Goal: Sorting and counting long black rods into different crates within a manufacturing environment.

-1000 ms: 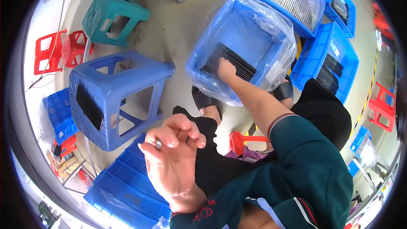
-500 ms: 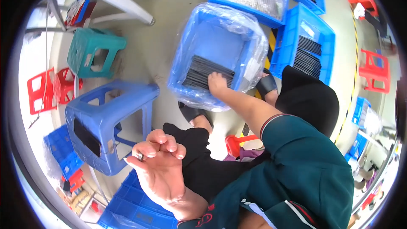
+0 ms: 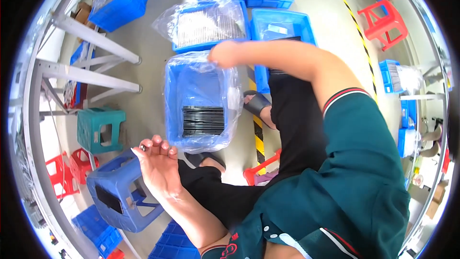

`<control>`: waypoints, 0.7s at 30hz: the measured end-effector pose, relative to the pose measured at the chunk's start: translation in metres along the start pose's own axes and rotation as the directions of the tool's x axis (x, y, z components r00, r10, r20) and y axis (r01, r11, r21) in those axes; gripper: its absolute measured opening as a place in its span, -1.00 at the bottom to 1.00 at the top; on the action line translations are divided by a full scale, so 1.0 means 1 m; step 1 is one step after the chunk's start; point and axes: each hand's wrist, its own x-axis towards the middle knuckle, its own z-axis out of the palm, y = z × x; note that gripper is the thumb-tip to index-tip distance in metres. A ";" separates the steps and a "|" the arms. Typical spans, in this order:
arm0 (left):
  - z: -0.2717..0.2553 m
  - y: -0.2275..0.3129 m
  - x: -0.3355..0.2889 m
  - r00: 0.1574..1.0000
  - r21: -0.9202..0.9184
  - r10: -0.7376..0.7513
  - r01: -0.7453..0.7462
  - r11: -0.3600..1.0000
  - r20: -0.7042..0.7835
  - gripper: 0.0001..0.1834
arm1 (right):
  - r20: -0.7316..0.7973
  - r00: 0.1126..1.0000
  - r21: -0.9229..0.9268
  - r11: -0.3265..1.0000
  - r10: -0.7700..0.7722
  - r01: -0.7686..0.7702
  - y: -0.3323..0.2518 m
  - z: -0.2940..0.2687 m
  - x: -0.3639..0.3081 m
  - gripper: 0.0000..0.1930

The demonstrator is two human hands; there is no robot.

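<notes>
My left hand (image 3: 160, 165) is raised palm up over my lap, near the blue stool. Its fingers are apart and half curled, nothing lies in the palm, and a small metallic ring-like piece shows by the thumb. My right arm stretches far forward. My right hand (image 3: 225, 54) is above the far right corner of a blue crate (image 3: 172, 84) lined with clear plastic, beside the crate of pale strips; its fingers are blurred and turned away. In the near end of the lined crate lies a row of thin black strips (image 3: 203, 121).
Beyond stands a blue crate of pale strips (image 3: 208, 26) under a plastic bag. Another blue crate (image 3: 306, 26) with black strips stands to the right, partly behind my arm. A blue stool (image 3: 120, 177), a green stool (image 3: 91, 129) and white table legs (image 3: 91, 76) are left.
My right hand has left the black strips and moved forward to the lined crate's far edge. My left hand stays raised, its fingers a little straighter. The whole view has shifted.
</notes>
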 end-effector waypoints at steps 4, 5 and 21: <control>0.010 -0.017 0.012 0.998 0.098 -0.046 0.048 0.994 -0.031 -0.66 | -0.049 0.906 -0.026 0.907 0.420 -0.421 0.109 -0.013 -0.099 -0.74; 0.014 -0.025 0.018 0.998 0.098 -0.058 0.059 0.993 -0.014 -0.66 | -0.200 0.876 -0.029 0.892 0.438 -0.452 0.145 0.007 -0.139 -0.76; -0.003 -0.053 0.050 0.951 0.307 -0.056 0.153 0.939 -0.303 -0.66 | -0.066 0.719 -0.190 0.699 0.692 -0.690 0.225 0.162 -0.224 -0.64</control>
